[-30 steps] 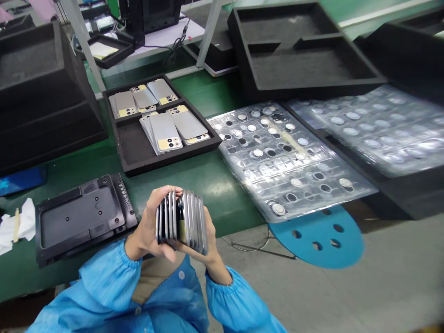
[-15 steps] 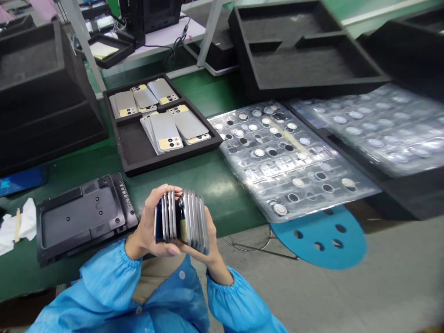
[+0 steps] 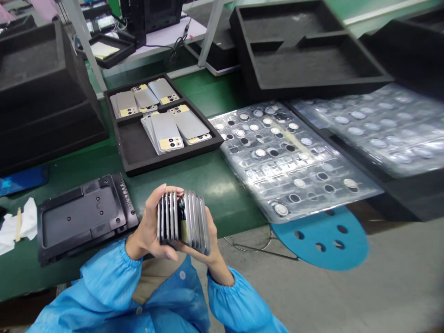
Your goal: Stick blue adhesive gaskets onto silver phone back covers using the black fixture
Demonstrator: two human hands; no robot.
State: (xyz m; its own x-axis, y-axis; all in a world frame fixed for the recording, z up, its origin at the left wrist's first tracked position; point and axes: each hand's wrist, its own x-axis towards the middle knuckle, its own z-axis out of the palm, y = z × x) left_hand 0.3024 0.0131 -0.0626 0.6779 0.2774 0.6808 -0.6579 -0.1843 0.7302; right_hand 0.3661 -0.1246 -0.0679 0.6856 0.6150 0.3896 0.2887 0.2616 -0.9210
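On my feed, the left hand (image 3: 149,226) and the right hand (image 3: 212,247) are closed from both sides around a stack of phone back covers (image 3: 183,224), held on edge at the front of the green surface (image 3: 194,185). Ahead, more covers (image 3: 163,132) lie in a black foam tray (image 3: 130,148). To the right sits a clear blister sheet (image 3: 312,185) of round metal parts (image 3: 260,152); to the left, a black fixture plate (image 3: 83,219).
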